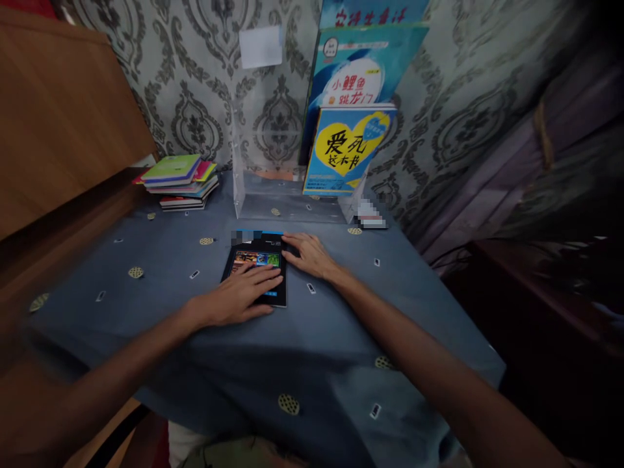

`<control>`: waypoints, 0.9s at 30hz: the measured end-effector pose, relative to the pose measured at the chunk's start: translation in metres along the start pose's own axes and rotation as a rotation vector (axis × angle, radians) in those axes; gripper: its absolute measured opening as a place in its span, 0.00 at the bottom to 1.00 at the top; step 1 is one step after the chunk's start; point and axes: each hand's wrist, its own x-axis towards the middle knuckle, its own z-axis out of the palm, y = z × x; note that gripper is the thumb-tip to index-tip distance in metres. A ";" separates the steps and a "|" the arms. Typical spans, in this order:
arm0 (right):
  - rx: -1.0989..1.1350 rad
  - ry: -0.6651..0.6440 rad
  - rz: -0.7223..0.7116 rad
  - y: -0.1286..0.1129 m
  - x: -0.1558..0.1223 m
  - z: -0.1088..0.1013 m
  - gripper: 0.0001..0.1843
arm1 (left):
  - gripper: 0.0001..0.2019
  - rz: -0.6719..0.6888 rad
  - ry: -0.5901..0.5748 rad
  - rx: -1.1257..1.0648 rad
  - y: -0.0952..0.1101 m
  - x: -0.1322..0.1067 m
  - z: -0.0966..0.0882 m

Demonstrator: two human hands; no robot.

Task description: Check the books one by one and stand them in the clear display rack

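Note:
A black book (281,286) with small coloured pictures on its cover lies flat on the blue-grey tablecloth. Across its lower left part rests my left hand (238,294), fingers stretched out and slightly spread over the cover. My right hand (309,255) is at the book's upper right edge, its fingertips touching that edge and the fingers apart. Neither hand is wrapped round the book. Part of the cover is hidden under my left hand, and its top left corner is blurred out.
Behind the book stands a clear acrylic rack (292,209), with a blue and yellow book (336,166) and a teal book (368,58) upright at its right side. A stack of books (182,182) lies at the back left. A small pixelated item (371,214) sits right of the rack.

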 end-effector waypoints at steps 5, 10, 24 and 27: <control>0.026 0.034 -0.016 0.000 -0.002 0.000 0.23 | 0.27 -0.040 0.037 0.111 -0.002 0.007 0.008; 0.068 0.068 -0.046 0.002 -0.003 0.001 0.22 | 0.26 -0.066 0.078 0.217 -0.014 0.030 0.012; 0.275 0.075 -0.178 0.012 -0.024 0.000 0.20 | 0.18 0.064 0.325 0.317 -0.022 0.039 0.017; 0.285 0.062 -0.183 0.010 -0.029 -0.003 0.21 | 0.15 0.085 0.388 0.331 -0.021 0.040 0.019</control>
